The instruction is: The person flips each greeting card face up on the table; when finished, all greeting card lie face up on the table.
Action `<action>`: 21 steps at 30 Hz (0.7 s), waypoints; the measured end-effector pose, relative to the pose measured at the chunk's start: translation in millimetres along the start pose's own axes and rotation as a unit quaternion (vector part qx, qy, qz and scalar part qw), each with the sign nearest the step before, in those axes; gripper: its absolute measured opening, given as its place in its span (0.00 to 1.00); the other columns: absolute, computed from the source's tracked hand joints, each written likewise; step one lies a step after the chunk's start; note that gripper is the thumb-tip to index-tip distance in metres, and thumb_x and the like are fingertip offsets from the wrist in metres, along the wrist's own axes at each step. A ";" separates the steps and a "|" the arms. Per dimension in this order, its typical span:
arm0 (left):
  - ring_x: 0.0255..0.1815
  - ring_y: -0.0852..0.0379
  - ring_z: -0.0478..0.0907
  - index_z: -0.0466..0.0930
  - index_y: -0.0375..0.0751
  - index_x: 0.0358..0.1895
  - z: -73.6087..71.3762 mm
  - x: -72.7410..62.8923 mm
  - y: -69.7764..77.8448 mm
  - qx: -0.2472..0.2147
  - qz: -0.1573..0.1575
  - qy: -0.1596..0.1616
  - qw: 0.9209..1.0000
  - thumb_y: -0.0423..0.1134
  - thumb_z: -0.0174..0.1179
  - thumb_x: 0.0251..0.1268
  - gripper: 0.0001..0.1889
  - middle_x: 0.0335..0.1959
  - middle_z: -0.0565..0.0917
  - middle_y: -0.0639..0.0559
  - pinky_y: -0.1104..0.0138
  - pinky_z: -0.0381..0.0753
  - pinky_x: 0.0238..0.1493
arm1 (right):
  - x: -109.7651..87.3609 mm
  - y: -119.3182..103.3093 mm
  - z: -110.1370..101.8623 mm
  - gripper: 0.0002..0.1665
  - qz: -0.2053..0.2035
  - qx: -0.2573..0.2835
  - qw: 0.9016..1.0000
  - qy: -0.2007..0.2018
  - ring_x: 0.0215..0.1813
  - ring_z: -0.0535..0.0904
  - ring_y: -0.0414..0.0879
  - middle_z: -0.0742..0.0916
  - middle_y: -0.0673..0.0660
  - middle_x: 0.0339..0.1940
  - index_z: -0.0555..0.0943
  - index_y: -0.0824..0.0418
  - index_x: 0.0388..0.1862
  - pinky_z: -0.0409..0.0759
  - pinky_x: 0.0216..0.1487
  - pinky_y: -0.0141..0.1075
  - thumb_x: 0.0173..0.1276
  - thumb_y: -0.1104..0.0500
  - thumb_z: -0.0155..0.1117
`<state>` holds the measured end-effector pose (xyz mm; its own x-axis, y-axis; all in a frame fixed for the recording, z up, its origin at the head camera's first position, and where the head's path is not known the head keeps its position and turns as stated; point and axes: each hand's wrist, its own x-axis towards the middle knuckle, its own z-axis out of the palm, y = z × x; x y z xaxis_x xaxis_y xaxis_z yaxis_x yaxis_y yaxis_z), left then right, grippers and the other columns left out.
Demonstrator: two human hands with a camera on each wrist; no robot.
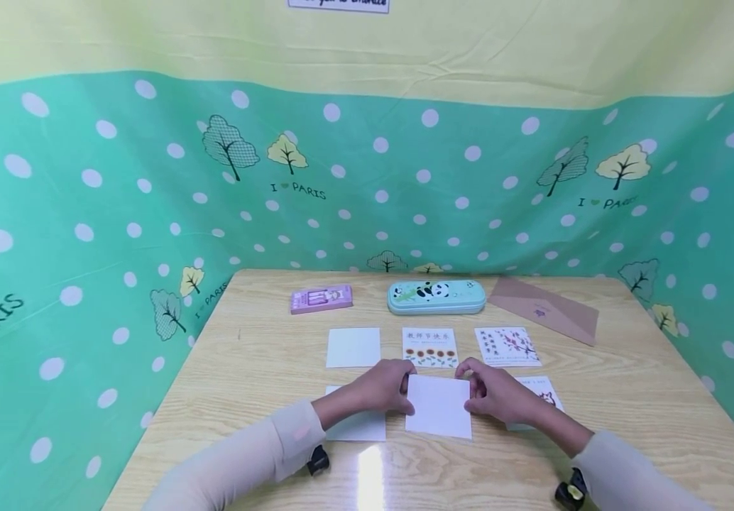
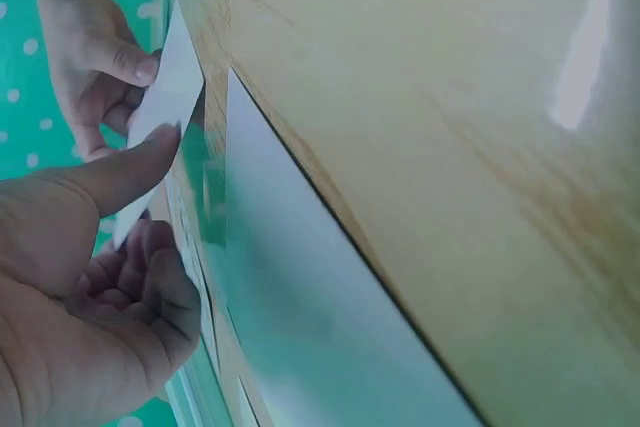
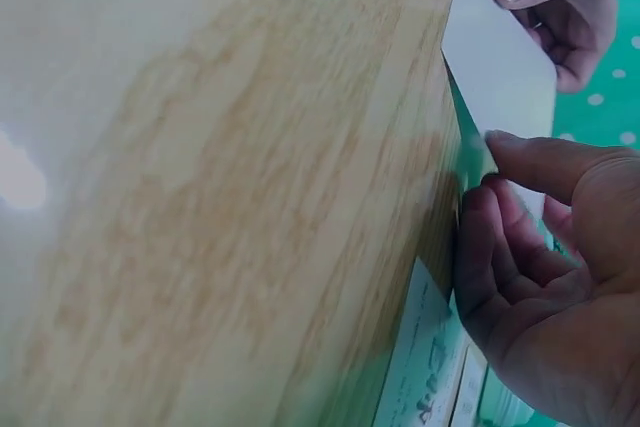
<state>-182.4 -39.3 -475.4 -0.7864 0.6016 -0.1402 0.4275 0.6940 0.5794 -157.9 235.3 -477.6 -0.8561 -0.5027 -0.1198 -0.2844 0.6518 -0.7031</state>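
A blank white square card (image 1: pixel 439 404) is held just above the table between both hands. My left hand (image 1: pixel 382 389) pinches its left edge, thumb on the near face and fingers curled behind. At the opposite edge, my right hand (image 1: pixel 501 392) pinches it the same way, as the right wrist view also shows on the card (image 3: pixel 500 67). Beneath my left forearm lies another blank white card (image 1: pixel 360 426), partly covered. A printed card (image 1: pixel 538 389) is partly hidden behind my right hand.
Behind the hands lie a blank card (image 1: pixel 353 348), a sunflower card (image 1: pixel 429 346) and a blossom card (image 1: pixel 507 346). Farther back are a purple box (image 1: pixel 321 299), a panda pencil case (image 1: pixel 436 298) and a brown envelope (image 1: pixel 549 311). A green dotted curtain (image 1: pixel 405 184) stands behind the table.
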 end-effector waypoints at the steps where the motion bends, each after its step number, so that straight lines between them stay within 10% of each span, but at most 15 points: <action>1: 0.26 0.66 0.68 0.78 0.43 0.42 -0.5 0.0 -0.1 -0.009 0.001 0.005 1.000 0.39 0.81 0.46 0.22 0.26 0.74 0.60 0.74 0.72 0.31 | -0.8 0.9 -0.1 0.24 0.002 0.003 1.000 0.004 0.31 0.74 0.35 0.80 0.49 0.33 0.75 0.61 0.58 0.75 0.35 0.30 0.65 0.62 0.72; 9: 0.23 0.68 0.69 0.78 0.45 0.35 -4.0 0.5 -5.2 -0.060 0.018 0.051 0.997 0.36 0.77 0.53 0.14 0.22 0.75 0.62 0.75 0.72 0.29 | -5.4 4.8 -2.0 0.13 0.020 0.042 0.999 0.022 0.24 0.72 0.36 0.81 0.48 0.22 0.78 0.56 0.29 0.72 0.28 0.30 0.74 0.54 0.64; 21: 0.21 0.68 0.75 0.81 0.53 0.32 -12.3 -2.7 -5.7 -0.088 0.022 0.065 0.994 0.43 0.69 0.66 0.06 0.24 0.82 0.64 0.74 0.73 0.24 | -8.8 3.7 -12.1 0.22 0.026 0.237 0.971 0.016 0.43 0.88 0.51 0.87 0.71 0.45 0.78 0.77 0.53 0.88 0.44 0.42 0.83 0.56 0.50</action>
<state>-188.2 -49.8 -468.4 -0.8248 0.5653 -0.0132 0.3866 0.5808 0.7164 -156.7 249.0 -470.6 -0.8790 -0.4534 -0.1477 -0.0160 0.3375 -0.9412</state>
